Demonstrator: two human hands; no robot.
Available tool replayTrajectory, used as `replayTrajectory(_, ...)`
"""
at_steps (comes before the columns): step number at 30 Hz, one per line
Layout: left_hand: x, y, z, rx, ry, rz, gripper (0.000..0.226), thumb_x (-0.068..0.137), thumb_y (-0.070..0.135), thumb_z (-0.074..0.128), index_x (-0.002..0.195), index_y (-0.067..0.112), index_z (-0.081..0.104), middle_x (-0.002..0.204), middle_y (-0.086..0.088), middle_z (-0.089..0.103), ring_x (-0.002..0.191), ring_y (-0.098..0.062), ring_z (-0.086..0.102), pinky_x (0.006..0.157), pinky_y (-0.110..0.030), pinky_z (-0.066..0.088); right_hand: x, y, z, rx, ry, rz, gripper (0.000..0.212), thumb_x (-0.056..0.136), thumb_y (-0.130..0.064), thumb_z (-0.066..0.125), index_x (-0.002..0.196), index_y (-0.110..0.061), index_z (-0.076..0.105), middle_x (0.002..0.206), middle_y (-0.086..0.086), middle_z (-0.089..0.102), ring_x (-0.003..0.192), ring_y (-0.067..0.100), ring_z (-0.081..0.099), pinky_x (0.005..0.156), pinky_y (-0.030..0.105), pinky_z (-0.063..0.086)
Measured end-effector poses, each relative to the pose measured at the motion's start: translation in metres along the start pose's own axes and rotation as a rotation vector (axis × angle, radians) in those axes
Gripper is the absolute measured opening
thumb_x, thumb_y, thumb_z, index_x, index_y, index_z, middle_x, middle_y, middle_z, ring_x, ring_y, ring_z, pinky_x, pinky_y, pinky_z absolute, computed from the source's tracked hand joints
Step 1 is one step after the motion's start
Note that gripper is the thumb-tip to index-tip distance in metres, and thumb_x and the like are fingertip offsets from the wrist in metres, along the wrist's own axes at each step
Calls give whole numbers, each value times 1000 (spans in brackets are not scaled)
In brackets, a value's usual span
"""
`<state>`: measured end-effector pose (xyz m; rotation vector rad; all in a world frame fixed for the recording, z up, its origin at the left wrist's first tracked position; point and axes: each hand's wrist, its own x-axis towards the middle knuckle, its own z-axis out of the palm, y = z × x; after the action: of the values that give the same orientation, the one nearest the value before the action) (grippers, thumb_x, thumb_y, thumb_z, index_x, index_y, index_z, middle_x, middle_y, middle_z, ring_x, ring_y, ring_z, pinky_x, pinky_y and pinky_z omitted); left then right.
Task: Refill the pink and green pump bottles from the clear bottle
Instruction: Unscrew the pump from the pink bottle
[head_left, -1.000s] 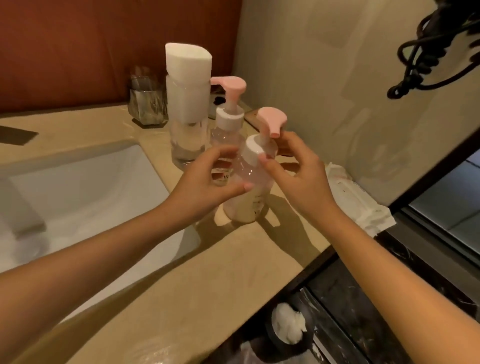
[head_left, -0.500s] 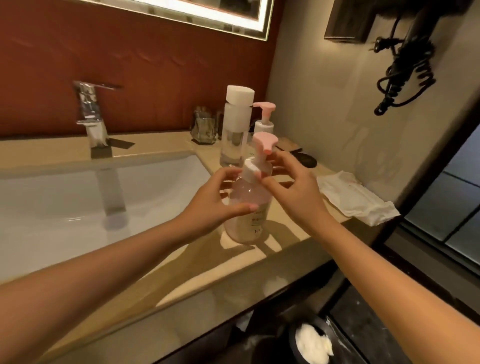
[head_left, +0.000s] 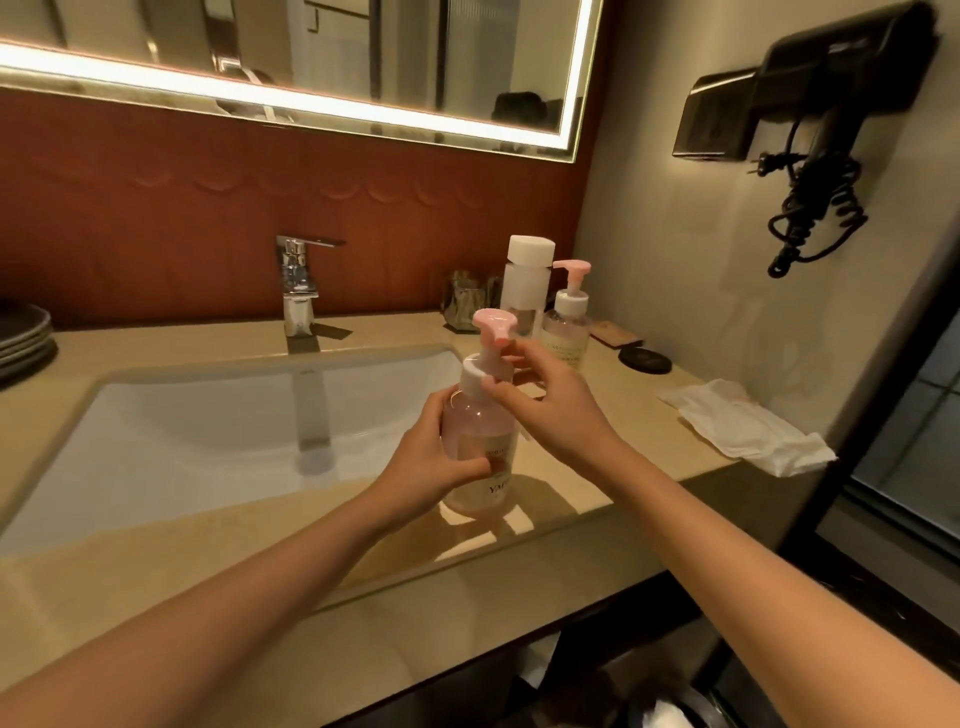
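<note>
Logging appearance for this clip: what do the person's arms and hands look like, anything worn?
Left hand and right hand are bare: no gloves, rings, watch or bracelet visible. Both forearms are uncovered right to the picture's edge, so no sleeve shows. No markings seen; nail polish cannot be told.

The left forearm (head_left: 234, 597) and right forearm (head_left: 753, 545) are showing bare along their whole visible length. The left hand (head_left: 431, 457) and right hand (head_left: 556, 415) are likewise showing bare, fingernails (head_left: 488, 385) trimmed short.

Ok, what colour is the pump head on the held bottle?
Pink pump head, on a white collar; head view.
</note>
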<state>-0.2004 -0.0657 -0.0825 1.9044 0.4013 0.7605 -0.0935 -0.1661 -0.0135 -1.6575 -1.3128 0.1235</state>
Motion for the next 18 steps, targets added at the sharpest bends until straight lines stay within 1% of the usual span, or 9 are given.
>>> replayTrajectory(3,2,-2,2,8,10,0,77,70,21,80,128,33,32,117,17,49,109,-6,51,86,-21,48,6,-4,2,-26,40,45,45,84,-42,63,122,-23,51,111,-9,52,98,8,51,71,14,42)
replayTrajectory(4,3,-2,2,13,15,0,76,69,21,81,127,33,32,116,17,49,109,-6,51,85,-21,48,9,-5,4,-58,71,52,49,81,-45,65,121,-21,51,112,-6,52,97,9,51,69,14,43)
replayTrajectory(6,4,-4,2,37,24,4,74,69,19,80,125,32,33,118,12,50,110,-7,51,86,-22,48,14,-6,9,-112,115,63,55,77,-48,69,120,-19,52,113,-2,52,93,9,51,65,13,43)
replayTrajectory(9,6,-4,2,88,30,13,74,69,17,80,127,28,34,123,6,51,111,-11,51,90,-27,49,16,-8,13,-96,142,89,53,77,-41,71,120,-17,52,112,-2,54,94,11,53,65,12,44)
replayTrajectory(12,6,-3,2,86,35,18,74,69,20,81,126,29,35,118,10,50,111,-11,51,90,-27,48,14,-9,12,28,117,123,48,82,-28,69,125,-18,50,109,-6,54,99,11,52,67,13,43)
replayTrajectory(14,5,-3,2,81,36,20,74,68,22,82,125,30,35,116,12,49,109,-10,51,89,-25,47,12,-9,11,126,73,144,51,84,-21,66,132,-19,47,118,-6,55,106,12,52,71,15,43)
replayTrajectory(16,6,-3,2,82,36,16,74,68,23,82,126,29,35,116,12,50,109,-10,51,87,-24,47,12,-9,10,174,44,163,53,86,-19,64,136,-21,45,128,-2,54,115,15,51,79,21,43)
replayTrajectory(18,7,-3,2,84,38,5,74,68,24,82,125,29,36,117,11,50,108,-10,51,85,-22,46,13,-11,10,199,59,192,55,84,-26,66,135,-21,45,130,-1,52,113,13,49,78,22,43)
